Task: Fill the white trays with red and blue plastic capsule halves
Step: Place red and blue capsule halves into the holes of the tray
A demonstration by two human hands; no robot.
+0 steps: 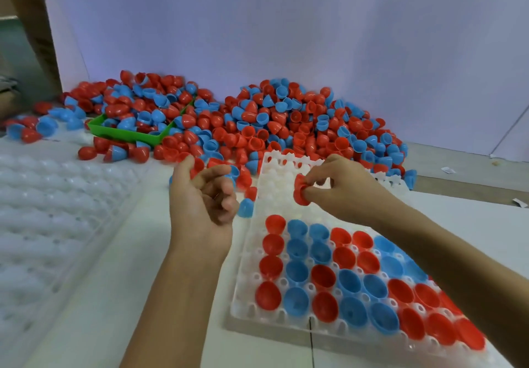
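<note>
White tray (264,256) lay flat on the bench (114,296), right in front of the person. It had rows of little round cups. The near rows were full of red and blue capsule halves (323,277), all sitting open side up. The far rows had nothing in them, so the bare white cups showed.

The right hand (340,187) was over the far part of the tray. Its fingers and thumb pinched a red capsule half (300,193) by the rim. The right arm lay across the near right corner of the tray and hid some cups there.

The left hand (200,196) was just left of the tray, palm up, with its fingers loosely curled. It looked like it held nothing, though red halves sat right behind the thumb.

A big pile of loose capsule halves (286,121) lay along the back of the bench, touching the far edge of the tray. A green bin (126,134) sat in the pile on the left, heaped full. A single blue half (245,208) lay beside the tray. More white trays (51,210) covered the left of the bench. A pale wall (286,24) stood behind it all.
</note>
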